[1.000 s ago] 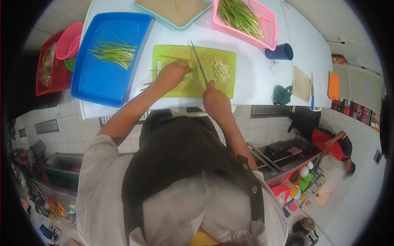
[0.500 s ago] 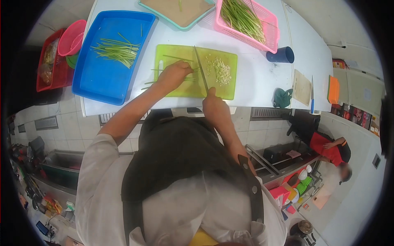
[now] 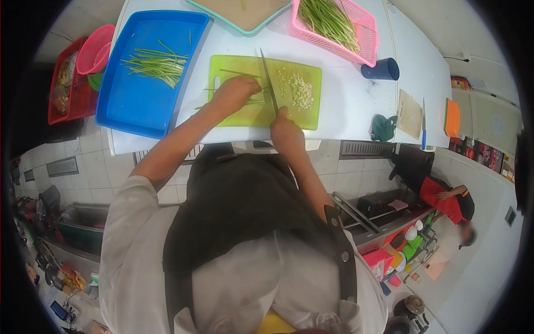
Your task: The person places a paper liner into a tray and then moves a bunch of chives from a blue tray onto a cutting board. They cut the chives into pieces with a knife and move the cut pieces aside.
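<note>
My left hand [image 3: 238,93] is closed over some spring onions [image 3: 256,101] on a green cutting board [image 3: 233,64], its fingers curled down close to the blade. My right hand [image 3: 287,132] grips the handle of a long kitchen knife [image 3: 268,78], whose tip points away from me. The blade stands just right of my left fingertips, by the cut ends of the stalks. Chopped spring onion [image 3: 301,93] lies in a loose pile on the board's right half. A few long stalks reach out leftward from under my left hand.
A blue tray [image 3: 119,106] with cut stalks stands at left, a pink basket [image 3: 364,55] of spring onions at back right. Nearby are a teal tray [image 3: 250,30], a dark blue cup [image 3: 381,70], a green cloth [image 3: 384,128] and a blue-handled knife [image 3: 424,133]. Another person [image 3: 445,197] is behind, at right.
The knife and my right hand have shifted slightly left, closer to my left hand. My left hand stays closed over the stalks. The whole view has shifted a little.
</note>
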Available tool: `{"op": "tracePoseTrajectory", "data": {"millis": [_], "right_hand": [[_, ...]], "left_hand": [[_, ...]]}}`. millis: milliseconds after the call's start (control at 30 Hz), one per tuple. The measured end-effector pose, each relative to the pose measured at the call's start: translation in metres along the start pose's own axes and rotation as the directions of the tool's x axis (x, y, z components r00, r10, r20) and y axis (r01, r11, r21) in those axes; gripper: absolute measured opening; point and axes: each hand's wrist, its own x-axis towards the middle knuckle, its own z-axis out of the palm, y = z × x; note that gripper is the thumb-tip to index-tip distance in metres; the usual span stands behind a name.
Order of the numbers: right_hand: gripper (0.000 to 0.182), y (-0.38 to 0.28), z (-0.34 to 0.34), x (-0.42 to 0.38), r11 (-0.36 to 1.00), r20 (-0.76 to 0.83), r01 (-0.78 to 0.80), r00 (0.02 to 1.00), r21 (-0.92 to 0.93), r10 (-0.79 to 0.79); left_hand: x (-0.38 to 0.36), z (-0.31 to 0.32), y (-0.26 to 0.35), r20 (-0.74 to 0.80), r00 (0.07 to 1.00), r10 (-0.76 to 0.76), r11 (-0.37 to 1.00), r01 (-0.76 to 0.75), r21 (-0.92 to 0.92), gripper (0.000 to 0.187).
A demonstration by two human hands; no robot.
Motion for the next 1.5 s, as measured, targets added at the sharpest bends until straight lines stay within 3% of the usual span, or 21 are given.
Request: {"op": "tracePoseTrajectory", "data": {"millis": [133,233,433,633,733,833,900,1067,1167,1267,1367,1467,1500], "right_hand": [[0.023,-0.015,-0.036,-0.014,1.0,0.056,-0.001,0.998,-0.013,0.002],[0.021,-0.004,0.005,-0.016,1.0,-0.055,-0.007,0.998,-0.022,0.006],[0.024,-0.005,-0.018,-0.005,0.998,0.01,0.056,0.998,0.009,-0.056],[0.022,-0.01,0.007,-0.005,0.995,0.043,-0.09,0.995,0.053,0.087],[0.021,-0.008,-0.015,-0.002,0.998,0.085,-0.033,0.996,0.059,0.027],[0.02,-0.016,-0.021,-0.019,0.993,0.107,-0.085,0.991,0.086,0.075],[0.02,-0.003,0.021,-0.01,0.994,0.038,-0.057,0.998,0.093,0.054],[0.024,-0.001,0.02,0.006,0.992,-0.034,-0.029,0.999,0.123,0.034],[0.026,0.003,0.018,0.001,0.991,-0.022,-0.033,0.999,0.132,0.036],[0.026,0.01,0.013,-0.004,0.986,-0.023,-0.071,0.997,0.151,0.076],[0.026,0.014,0.013,-0.005,0.982,-0.052,-0.066,0.996,0.179,0.076],[0.025,0.012,0.011,-0.004,0.983,-0.075,-0.036,0.996,0.178,0.05],[0.025,0.011,0.011,-0.004,0.985,-0.07,-0.029,0.997,0.169,0.042]], "left_hand": [[0.003,-0.001,0.002,-0.022,0.999,0.029,1.0,-0.029,-0.009,0.025],[-0.002,-0.002,0.003,-0.038,0.999,0.026,0.999,-0.027,-0.019,0.025],[-0.002,-0.001,0.007,-0.027,0.999,0.031,1.0,-0.031,-0.003,0.027],[-0.002,0.0,0.006,-0.016,1.0,0.004,1.0,-0.005,-0.003,0.026],[-0.005,0.001,0.005,-0.023,1.0,0.02,1.0,-0.02,0.003,0.027],[0.0,-0.001,0.002,-0.054,0.998,0.039,0.999,-0.039,-0.004,0.028],[-0.002,0.001,0.004,-0.054,0.998,0.043,0.999,-0.044,-0.019,0.028],[-0.002,-0.001,-0.001,0.012,0.997,0.073,0.997,-0.073,0.022,0.025],[-0.004,-0.008,-0.004,0.044,0.996,0.078,0.988,-0.071,-0.134,0.022],[-0.015,-0.021,-0.003,-0.017,0.998,-0.065,0.951,0.056,-0.304,0.028],[-0.028,-0.034,0.004,-0.04,0.987,-0.158,0.96,0.144,-0.239,0.04],[-0.034,-0.027,0.009,-0.089,0.996,0.011,1.0,-0.012,-0.018,0.05],[-0.036,-0.022,0.009,-0.088,0.996,-0.017,1.0,0.016,-0.01,0.05]]}}
